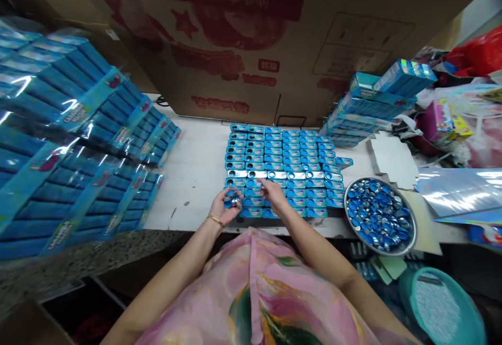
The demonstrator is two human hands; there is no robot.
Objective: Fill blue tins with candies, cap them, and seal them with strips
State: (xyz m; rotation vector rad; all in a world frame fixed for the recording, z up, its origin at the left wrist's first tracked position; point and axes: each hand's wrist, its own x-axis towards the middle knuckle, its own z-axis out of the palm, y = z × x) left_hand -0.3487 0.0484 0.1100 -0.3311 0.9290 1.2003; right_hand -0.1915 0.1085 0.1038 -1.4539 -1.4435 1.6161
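Note:
Rows of small blue tins (296, 159) lie side by side on the white table in front of me. Some at the upper left show a dark round opening, while others have a blue or silver disc in that spot. My left hand (225, 206) is cupped at the near left corner of the rows, its fingers curled round several small blue and silver round caps (233, 200). Over the nearer left tins is my right hand (272, 193), thumb and fingertips drawn together close to a tin. Whatever sits between those fingertips is too small to make out.
A metal bowl (410, 225) of blue and silver caps stands to the right. Wrapped stacks of blue boxes (90, 141) rise at left, more boxes (361, 104) at back right. A large carton (235, 47) backs the table (188, 162). A teal tub (466, 303) sits lower right.

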